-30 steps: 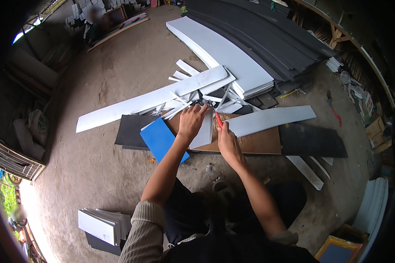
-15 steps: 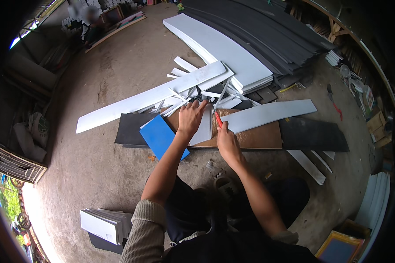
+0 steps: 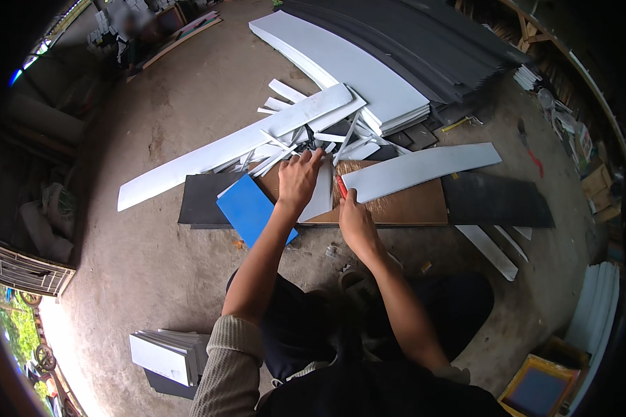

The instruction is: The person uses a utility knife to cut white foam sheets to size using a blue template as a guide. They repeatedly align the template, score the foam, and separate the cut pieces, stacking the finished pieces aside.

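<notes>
Right hand [image 3: 358,219] grasps a slim red-handled tool [image 3: 341,186]. Left hand [image 3: 300,179]: fingers bent over white flat sheet piece [image 3: 318,201], grip unclear; piece meets brown rectangular board's [image 3: 414,208] near edge, left of centre. Advisable: press firmly, fingertips clear of tool tip.

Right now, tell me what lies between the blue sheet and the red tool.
In the head view, the left hand and a white piece lie between the blue sheet and the red tool, with brown board beneath.
</notes>
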Motion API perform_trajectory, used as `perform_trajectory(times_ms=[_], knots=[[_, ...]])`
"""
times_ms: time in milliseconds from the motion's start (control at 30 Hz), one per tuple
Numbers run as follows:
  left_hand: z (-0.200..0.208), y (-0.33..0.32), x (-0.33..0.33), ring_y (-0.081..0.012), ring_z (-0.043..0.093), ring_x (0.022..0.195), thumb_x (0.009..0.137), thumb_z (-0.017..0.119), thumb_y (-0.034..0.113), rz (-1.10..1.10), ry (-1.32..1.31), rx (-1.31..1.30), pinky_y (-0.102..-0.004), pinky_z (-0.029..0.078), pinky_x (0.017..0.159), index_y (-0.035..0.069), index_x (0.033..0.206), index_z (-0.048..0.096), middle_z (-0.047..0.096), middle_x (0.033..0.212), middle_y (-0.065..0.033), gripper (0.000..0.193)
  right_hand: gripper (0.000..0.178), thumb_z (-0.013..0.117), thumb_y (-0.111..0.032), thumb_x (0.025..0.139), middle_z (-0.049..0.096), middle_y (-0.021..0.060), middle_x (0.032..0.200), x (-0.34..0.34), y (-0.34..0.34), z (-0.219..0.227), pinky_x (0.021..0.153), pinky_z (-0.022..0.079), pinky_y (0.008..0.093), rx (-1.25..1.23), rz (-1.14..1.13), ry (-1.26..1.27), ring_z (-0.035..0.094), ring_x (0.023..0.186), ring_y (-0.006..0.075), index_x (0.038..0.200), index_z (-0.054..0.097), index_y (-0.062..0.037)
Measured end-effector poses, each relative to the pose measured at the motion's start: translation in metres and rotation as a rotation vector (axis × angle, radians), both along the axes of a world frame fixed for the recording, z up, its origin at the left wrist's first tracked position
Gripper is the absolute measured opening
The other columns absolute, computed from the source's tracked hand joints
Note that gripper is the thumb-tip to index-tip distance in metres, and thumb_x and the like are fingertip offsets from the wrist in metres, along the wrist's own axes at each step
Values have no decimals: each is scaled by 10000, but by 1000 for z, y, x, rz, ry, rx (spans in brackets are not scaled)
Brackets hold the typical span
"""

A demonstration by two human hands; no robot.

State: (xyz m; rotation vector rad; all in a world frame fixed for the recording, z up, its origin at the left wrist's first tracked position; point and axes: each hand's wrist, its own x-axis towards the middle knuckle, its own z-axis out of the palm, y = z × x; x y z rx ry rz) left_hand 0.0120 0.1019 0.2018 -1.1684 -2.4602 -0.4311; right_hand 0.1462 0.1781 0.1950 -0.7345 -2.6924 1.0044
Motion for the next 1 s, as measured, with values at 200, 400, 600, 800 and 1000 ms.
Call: perform_trajectory(times_ms=[200, 400, 600, 800, 1000], knots=[[7, 8, 9, -256, 609, 729, 798, 564, 266, -34, -127, 31, -393, 457, 645, 166, 1018, 498, 584, 817, -57, 251, 260, 371, -142, 876, 565, 327, 844, -17, 20, -70, 730, 468, 503, -54, 28, -260, 576, 840, 447, 1030, 392, 67], [20, 13, 1, -282, 614, 645, 765, 598, 381, -104, -165, -143, -383, 487, 539, 125, 1052, 530, 605, 727, -110, 390, 235, 382, -163, 885, 573, 312, 842, -11, 11, -109, 717, 473, 503, -100, 23, -302, 584, 843, 430, 999, 383, 43], [9, 13, -13, -300, 609, 623, 801, 565, 364, -101, -241, -146, -398, 482, 544, 142, 951, 552, 601, 658, -116, 268, 187, 390, -134, 880, 590, 279, 817, -19, 8, -124, 672, 501, 481, -43, 22, -348, 603, 798, 407, 976, 380, 26], [11, 19, -11, -293, 609, 632, 800, 575, 333, -59, -268, -211, -390, 482, 548, 135, 974, 548, 596, 675, -118, 265, 170, 403, -114, 871, 601, 262, 829, -18, 7, -132, 668, 507, 476, -49, -1, -426, 612, 799, 391, 976, 382, 18], [13, 19, -12, -288, 611, 615, 799, 575, 337, -53, -272, -222, -388, 482, 538, 140, 1017, 555, 603, 664, -117, 294, 169, 410, -109, 869, 605, 248, 814, -21, 7, -141, 671, 511, 463, -71, -3, -487, 612, 800, 388, 996, 373, -4]])
